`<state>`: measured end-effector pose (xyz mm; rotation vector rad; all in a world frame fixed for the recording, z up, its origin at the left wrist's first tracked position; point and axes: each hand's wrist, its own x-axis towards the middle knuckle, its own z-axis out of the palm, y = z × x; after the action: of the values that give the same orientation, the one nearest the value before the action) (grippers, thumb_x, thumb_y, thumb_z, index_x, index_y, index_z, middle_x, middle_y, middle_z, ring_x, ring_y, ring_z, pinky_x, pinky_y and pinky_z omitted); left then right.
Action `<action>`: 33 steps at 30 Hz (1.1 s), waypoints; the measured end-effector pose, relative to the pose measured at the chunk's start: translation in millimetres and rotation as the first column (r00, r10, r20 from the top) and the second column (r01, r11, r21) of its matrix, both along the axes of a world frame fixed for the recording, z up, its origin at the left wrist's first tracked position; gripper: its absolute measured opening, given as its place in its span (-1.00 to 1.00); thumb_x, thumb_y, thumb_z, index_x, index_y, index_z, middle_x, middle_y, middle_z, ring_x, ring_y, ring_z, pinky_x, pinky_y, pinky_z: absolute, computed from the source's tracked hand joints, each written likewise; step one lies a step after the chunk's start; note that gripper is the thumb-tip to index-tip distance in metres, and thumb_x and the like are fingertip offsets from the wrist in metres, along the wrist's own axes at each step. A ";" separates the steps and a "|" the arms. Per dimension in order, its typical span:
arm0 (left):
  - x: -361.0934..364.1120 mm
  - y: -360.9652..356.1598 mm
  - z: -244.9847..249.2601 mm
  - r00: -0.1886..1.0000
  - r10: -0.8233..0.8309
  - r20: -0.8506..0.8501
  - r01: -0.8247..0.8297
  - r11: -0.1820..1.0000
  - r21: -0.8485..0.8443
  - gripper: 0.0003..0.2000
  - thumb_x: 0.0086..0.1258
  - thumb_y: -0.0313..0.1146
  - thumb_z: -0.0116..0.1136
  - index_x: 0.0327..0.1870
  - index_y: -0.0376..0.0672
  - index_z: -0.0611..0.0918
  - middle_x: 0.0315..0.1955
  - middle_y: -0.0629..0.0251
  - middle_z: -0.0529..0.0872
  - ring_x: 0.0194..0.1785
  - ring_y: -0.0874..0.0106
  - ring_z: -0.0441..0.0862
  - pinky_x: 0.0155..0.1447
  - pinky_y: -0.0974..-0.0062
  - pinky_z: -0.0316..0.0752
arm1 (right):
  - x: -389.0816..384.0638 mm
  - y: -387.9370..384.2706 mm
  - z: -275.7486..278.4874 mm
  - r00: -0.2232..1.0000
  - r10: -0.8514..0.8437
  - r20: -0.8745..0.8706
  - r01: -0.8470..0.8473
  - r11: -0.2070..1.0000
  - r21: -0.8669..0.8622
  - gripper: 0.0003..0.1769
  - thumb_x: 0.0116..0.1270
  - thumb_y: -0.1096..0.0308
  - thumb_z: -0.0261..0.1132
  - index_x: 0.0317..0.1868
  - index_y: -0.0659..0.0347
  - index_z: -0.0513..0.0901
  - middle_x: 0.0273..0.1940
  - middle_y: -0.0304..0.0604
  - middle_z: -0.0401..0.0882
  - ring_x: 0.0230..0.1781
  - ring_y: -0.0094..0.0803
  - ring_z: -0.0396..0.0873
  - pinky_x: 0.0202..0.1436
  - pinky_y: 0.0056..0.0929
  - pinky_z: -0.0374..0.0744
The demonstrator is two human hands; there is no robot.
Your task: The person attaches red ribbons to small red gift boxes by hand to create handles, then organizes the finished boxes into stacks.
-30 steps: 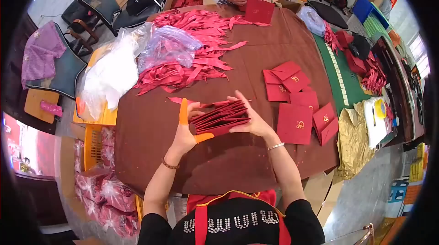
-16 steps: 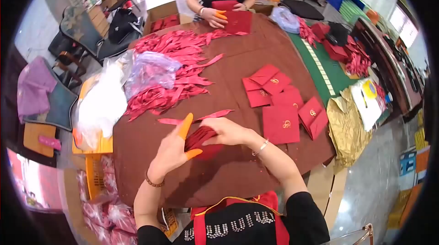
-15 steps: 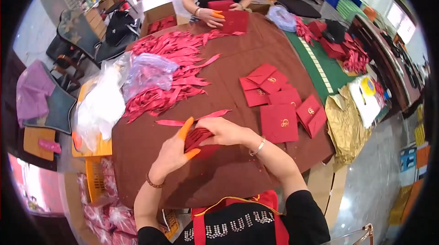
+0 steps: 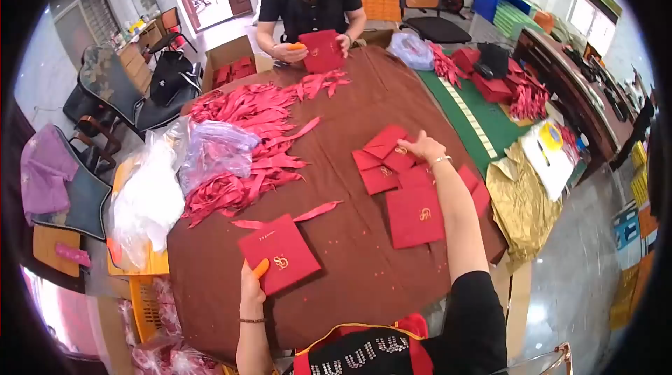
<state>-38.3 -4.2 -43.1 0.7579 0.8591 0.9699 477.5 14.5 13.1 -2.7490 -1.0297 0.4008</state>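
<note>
Red envelope (image 4: pixel 278 252) being held at near left; loose envelopes (image 4: pixel 379 179) being touched at far right.
The envelope is being pinched at its near-left edge by the left hand (image 4: pixel 252 289), lying diagonally on the tabletop (image 4: pixel 350 270). The loose envelopes are being met by the outstretched right hand (image 4: pixel 423 145); whether its fingers are gripping cannot be told.

Far side: person in black top (image 4: pixel 311 4) seated | left: red ribbon heap (image 4: pixel 255 112), clear plastic bag (image 4: pixel 213 151) against it | right: green mat (image 4: pixel 476 119), crumpled gold sheet (image 4: pixel 518 200)
</note>
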 end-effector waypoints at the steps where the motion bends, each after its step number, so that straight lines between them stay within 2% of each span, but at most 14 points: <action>1: 2.0 -0.9 0.9 1.000 0.005 -0.019 -0.005 1.000 0.007 -0.58 0.30 -0.54 0.12 0.20 -0.25 0.38 0.07 0.28 0.54 0.10 0.39 0.52 0.16 0.39 0.45 | 1.3 -0.3 -1.3 0.998 -0.018 0.053 0.020 0.999 -0.039 -0.04 -0.03 -0.38 0.26 0.22 0.19 0.41 0.10 0.06 0.51 0.10 -0.06 0.51 0.13 -0.07 0.44; 5: 2.4 1.2 -1.5 0.999 0.020 -0.027 -0.019 1.000 0.008 -0.57 0.29 -0.54 0.13 0.19 -0.25 0.38 0.05 0.28 0.55 0.08 0.41 0.52 0.14 0.42 0.46 | 41.0 14.6 -53.9 0.992 0.036 -0.118 -0.016 0.986 0.164 -0.22 -0.06 -0.23 0.39 0.02 0.23 0.58 -0.03 0.04 0.60 0.01 -0.13 0.58 0.05 -0.18 0.51; 7: 3.0 2.4 -1.6 0.999 0.030 -0.013 -0.030 1.000 0.002 -0.57 0.29 -0.54 0.13 0.20 -0.24 0.37 0.05 0.27 0.55 0.08 0.41 0.53 0.14 0.41 0.46 | 44.6 17.8 -60.5 0.957 0.157 -0.245 -0.088 0.959 0.270 -0.36 -0.06 -0.17 0.42 -0.18 0.24 0.68 -0.24 0.01 0.68 -0.23 -0.25 0.66 -0.14 -0.32 0.59; 11: 3.0 -1.0 2.2 0.999 0.039 -0.020 -0.040 0.999 -0.008 -0.56 0.29 -0.54 0.13 0.20 -0.24 0.37 0.05 0.26 0.55 0.08 0.40 0.53 0.13 0.42 0.47 | 39.7 23.3 -61.9 0.922 0.204 -0.329 -0.120 0.958 0.260 -0.46 0.05 -0.07 0.36 -0.11 0.20 0.66 -0.14 0.08 0.64 0.00 -0.14 0.58 0.03 -0.30 0.52; 13: 3.9 -2.4 3.6 1.000 0.002 0.013 -0.002 1.000 -0.002 -0.56 0.29 -0.54 0.13 0.21 -0.23 0.36 0.04 0.26 0.55 0.07 0.40 0.53 0.13 0.42 0.47 | 30.3 32.8 -63.9 0.966 0.168 -0.195 -0.059 0.881 0.470 -0.48 0.17 -0.08 0.25 -0.05 0.18 0.63 -0.07 0.08 0.61 0.03 -0.12 0.56 0.06 -0.24 0.50; 17: 4.1 -2.4 3.8 1.000 0.021 -0.024 -0.020 1.000 0.011 -0.55 0.28 -0.58 0.12 0.21 -0.23 0.36 0.05 0.26 0.53 0.08 0.41 0.51 0.13 0.41 0.46 | 9.1 58.5 -59.5 0.972 0.150 -0.180 -0.042 0.868 0.495 -0.42 0.23 -0.12 0.17 0.05 0.16 0.56 0.01 0.08 0.57 0.08 -0.09 0.52 0.12 -0.16 0.46; 20: 6.1 -5.1 6.6 0.998 0.029 -0.049 -0.029 1.000 0.001 -0.56 0.29 -0.55 0.13 0.20 -0.22 0.37 0.05 0.30 0.55 0.09 0.43 0.52 0.14 0.43 0.46 | -10.3 65.3 -38.6 0.985 0.169 0.032 -0.171 0.980 0.103 -0.28 0.10 -0.22 0.24 0.13 0.11 0.51 0.10 0.00 0.53 0.14 -0.11 0.48 0.15 -0.10 0.44; 24: 6.0 -4.7 4.5 0.999 0.016 -0.038 -0.015 1.000 0.022 -0.54 0.27 -0.57 0.14 0.22 -0.23 0.36 0.06 0.28 0.53 0.09 0.41 0.51 0.16 0.42 0.44 | -11.9 77.7 -44.8 0.977 0.214 -0.005 -0.211 0.968 0.138 -0.29 0.03 -0.21 0.30 0.08 0.10 0.52 0.03 -0.01 0.56 0.11 -0.10 0.50 0.12 0.00 0.43; 27: 9.9 -1.6 7.2 0.999 0.016 -0.031 -0.015 1.000 0.022 -0.52 0.26 -0.59 0.13 0.22 -0.24 0.34 0.06 0.25 0.53 0.10 0.39 0.50 0.17 0.40 0.43 | -10.9 86.1 -48.5 0.908 0.282 -0.309 -0.199 0.941 0.274 -0.21 -0.11 0.01 0.50 0.10 0.32 0.52 0.06 0.02 0.56 0.04 -0.18 0.55 0.06 -0.23 0.50; 28: 9.4 -2.3 7.3 0.999 0.017 -0.029 -0.016 1.000 0.022 -0.53 0.27 -0.60 0.12 0.22 -0.25 0.34 0.06 0.24 0.53 0.11 0.39 0.50 0.17 0.39 0.43 | -10.4 92.4 -46.5 0.817 0.340 -0.466 -0.197 0.924 0.328 -0.25 -0.10 0.19 0.53 0.09 0.43 0.51 -0.01 -0.02 0.59 -0.08 -0.30 0.59 0.00 -0.35 0.53; 29: 7.6 -2.6 5.3 0.999 0.025 -0.033 -0.025 1.000 0.014 -0.53 0.27 -0.60 0.12 0.22 -0.25 0.34 0.06 0.24 0.53 0.11 0.39 0.50 0.17 0.39 0.43 | -11.6 91.8 -47.6 0.745 0.328 -0.581 -0.112 0.920 0.376 -0.40 0.01 0.32 0.47 0.07 0.37 0.52 -0.08 -0.13 0.60 -0.19 -0.40 0.58 -0.07 -0.43 0.55; 31: 8.2 -1.9 3.0 0.997 0.043 -0.060 -0.043 0.999 0.015 -0.55 0.28 -0.62 0.08 0.21 -0.25 0.35 0.06 0.23 0.53 0.11 0.39 0.50 0.17 0.38 0.45 | -12.5 98.0 -49.3 0.675 0.383 -0.630 -0.025 0.866 0.500 -0.53 0.06 0.44 0.40 0.02 0.31 0.53 -0.14 -0.18 0.60 -0.19 -0.43 0.57 -0.06 -0.46 0.54; 32: 8.1 -1.6 3.3 0.997 0.050 -0.059 -0.049 0.999 0.009 -0.55 0.28 -0.62 0.08 0.21 -0.25 0.35 0.06 0.23 0.53 0.11 0.39 0.50 0.17 0.38 0.45 | -8.4 98.1 -47.6 0.673 0.384 -0.631 -0.031 0.868 0.495 -0.53 0.06 0.44 0.40 0.02 0.31 0.53 -0.14 -0.18 0.60 -0.19 -0.43 0.57 -0.06 -0.46 0.54; 33: 10.4 -1.6 9.3 0.997 0.037 -0.066 -0.037 0.999 -0.005 -0.55 0.28 -0.63 0.08 0.21 -0.25 0.35 0.06 0.23 0.53 0.10 0.38 0.51 0.15 0.39 0.46 | -17.1 87.7 -17.0 0.580 0.484 -0.655 -0.046 0.822 0.567 -0.46 0.05 0.41 0.40 0.07 0.34 0.49 -0.06 -0.13 0.57 -0.08 -0.40 0.52 0.04 -0.46 0.47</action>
<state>-28.0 -5.9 -33.7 0.7749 0.9358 0.9789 460.4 102.1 -3.9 -1.6213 -1.0794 1.0906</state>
